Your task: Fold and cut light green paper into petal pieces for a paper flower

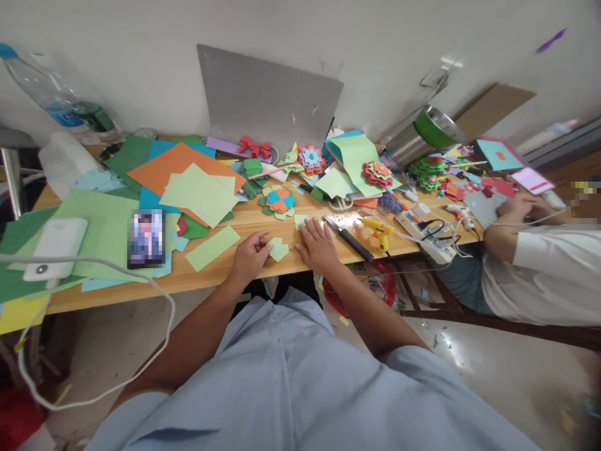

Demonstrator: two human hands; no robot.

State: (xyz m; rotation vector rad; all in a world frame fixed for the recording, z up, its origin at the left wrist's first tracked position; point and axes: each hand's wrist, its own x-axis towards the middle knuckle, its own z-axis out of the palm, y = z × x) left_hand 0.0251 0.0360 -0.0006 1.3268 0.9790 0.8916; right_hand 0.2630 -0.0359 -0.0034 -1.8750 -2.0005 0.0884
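Observation:
Near the table's front edge, my left hand (251, 255) has its fingers curled, with thumb and forefinger at the edge of a small pale green paper piece (279, 249). My right hand (317, 243) lies flat on the wood with its fingers spread, its fingertips beside another small pale green piece (300, 220). To the left lies a pale green paper strip (213, 248). A black-handled knife (352, 240) and a yellow glue gun (379, 233) are right of my right hand. Behind my hands sits a layered blue, orange and green paper flower (279, 201).
A phone (146, 238) and a white power bank (55, 248) with a looping cable lie left on coloured sheets. A power strip (425, 237) stands right, beside a person in a white shirt (544, 269). A grey board (267, 94) leans on the wall.

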